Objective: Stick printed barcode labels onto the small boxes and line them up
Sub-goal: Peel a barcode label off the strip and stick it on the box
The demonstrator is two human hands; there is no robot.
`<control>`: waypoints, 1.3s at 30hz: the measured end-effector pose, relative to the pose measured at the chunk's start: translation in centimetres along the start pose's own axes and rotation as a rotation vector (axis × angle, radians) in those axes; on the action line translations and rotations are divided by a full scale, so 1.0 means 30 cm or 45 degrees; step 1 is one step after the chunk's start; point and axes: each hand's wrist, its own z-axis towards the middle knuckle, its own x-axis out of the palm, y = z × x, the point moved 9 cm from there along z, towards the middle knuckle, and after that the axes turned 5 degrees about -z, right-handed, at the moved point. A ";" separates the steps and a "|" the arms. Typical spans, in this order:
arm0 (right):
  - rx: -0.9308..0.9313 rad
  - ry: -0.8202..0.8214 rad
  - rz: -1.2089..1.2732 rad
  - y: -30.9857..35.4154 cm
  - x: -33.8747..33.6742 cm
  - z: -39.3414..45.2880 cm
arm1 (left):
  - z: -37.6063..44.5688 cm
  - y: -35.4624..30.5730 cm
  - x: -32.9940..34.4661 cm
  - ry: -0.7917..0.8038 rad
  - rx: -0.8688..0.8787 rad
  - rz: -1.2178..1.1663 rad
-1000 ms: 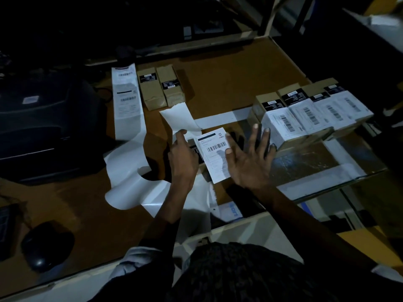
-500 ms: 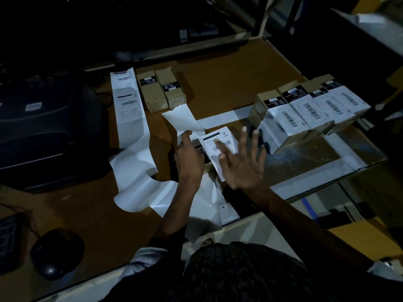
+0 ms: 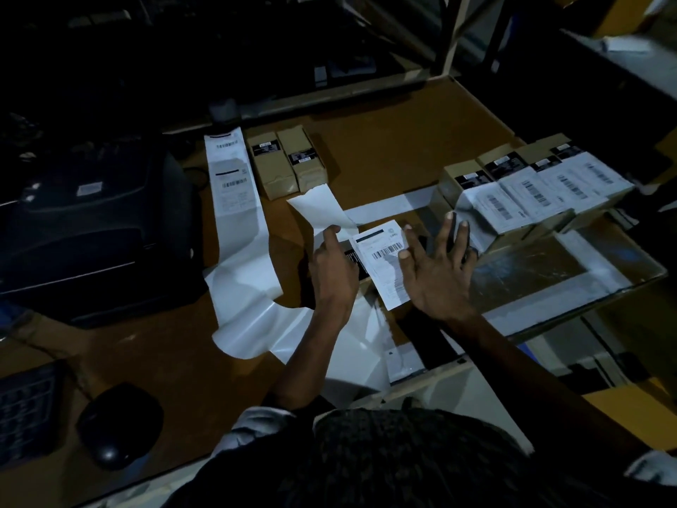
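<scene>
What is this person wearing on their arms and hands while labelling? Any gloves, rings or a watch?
Both hands are bare: no gloves on the left hand or the right hand, and no rings or watch show in this dim light. The forearms are uncovered too. Pale sleeves are pushed up near the elbows, the left sleeve showing most clearly, the right sleeve only at the frame's corner.

Both hands low: left (image 3: 335,273) curled, right (image 3: 437,273) flat, fingers spread.
</scene>
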 end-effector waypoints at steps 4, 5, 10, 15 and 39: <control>-0.110 -0.126 0.213 0.036 -0.080 0.041 | -0.005 -0.028 -0.004 -0.003 0.033 0.197; -0.153 -0.146 0.279 0.048 -0.097 0.062 | -0.007 -0.036 -0.007 -0.011 0.031 0.267; -0.528 -0.241 0.445 0.131 -0.143 0.145 | -0.020 -0.110 -0.008 -0.092 0.148 0.244; -0.678 -0.200 0.485 0.174 -0.118 0.170 | 0.014 -0.008 0.042 -0.098 -0.062 0.027; -0.481 0.167 0.089 0.207 -0.098 0.190 | 0.028 -0.010 0.005 -0.063 0.008 0.006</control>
